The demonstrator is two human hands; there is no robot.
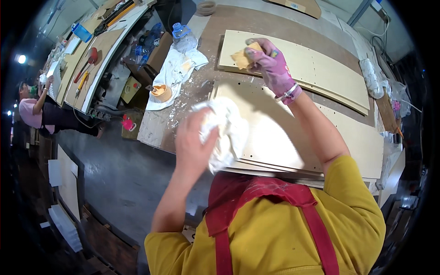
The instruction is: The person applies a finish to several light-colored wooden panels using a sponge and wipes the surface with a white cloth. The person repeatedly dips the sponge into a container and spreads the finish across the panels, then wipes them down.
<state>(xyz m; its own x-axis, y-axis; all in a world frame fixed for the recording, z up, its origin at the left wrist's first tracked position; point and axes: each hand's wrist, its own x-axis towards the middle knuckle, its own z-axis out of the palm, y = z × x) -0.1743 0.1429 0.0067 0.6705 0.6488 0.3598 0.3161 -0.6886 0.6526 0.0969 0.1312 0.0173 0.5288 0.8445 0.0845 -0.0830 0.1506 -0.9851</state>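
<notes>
My bare left hand (pixel 189 140), smeared by motion, grips a crumpled white cloth (pixel 229 133) over the left end of the near stack of pale boards (pixel 350 142). A pink, stained glove covers my right hand (pixel 274 68). Its fingers pinch a creased tan piece (pixel 242 57) that looks like folded sandpaper, above the left end of the far stack of boards (pixel 321 66). Small dark holes dot the board edges. To the left, a tub of orange-tan paste (pixel 161 93) sits on a second white cloth (pixel 185 64), with a small scraper at its rim.
A clear plastic jug (pixel 184 39) stands behind the second cloth. White dust and crumbs lie on the worktable (pixel 192 98). At the far left, a person (pixel 39 107) works by another bench (pixel 98 59) with tools on it. Wrapped bundles (pixel 370 78) line the right edge.
</notes>
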